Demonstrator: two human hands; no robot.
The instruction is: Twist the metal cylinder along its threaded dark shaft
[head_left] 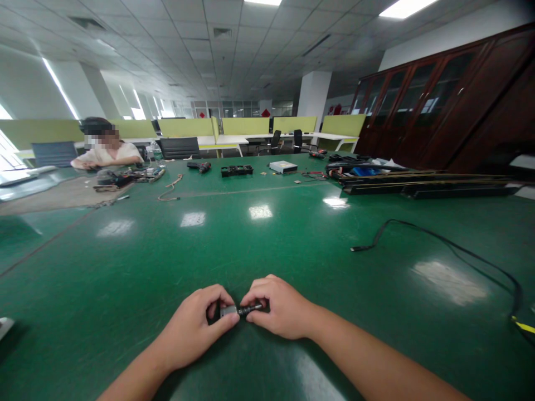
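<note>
Low in the head view, my left hand (196, 323) is closed around a small grey metal block (228, 311), pinching it between thumb and fingers. From the block's right side sticks a dark ribbed shaft (246, 309) with a thin end pointing right. My right hand (278, 306) is curled round this shaft, thumb below and fingers above. The two hands face each other just above the green tabletop (251, 250). What exact part the block and shaft make up is too small to tell, and my fingers hide some of it.
A black cable (443, 238) lies on the right. Farther back are a power drill (199, 166), a black frame (237, 170), a silver drive box (283, 166) and a pile of dark metal rails (376, 186). A person (108, 147) sits at the far left.
</note>
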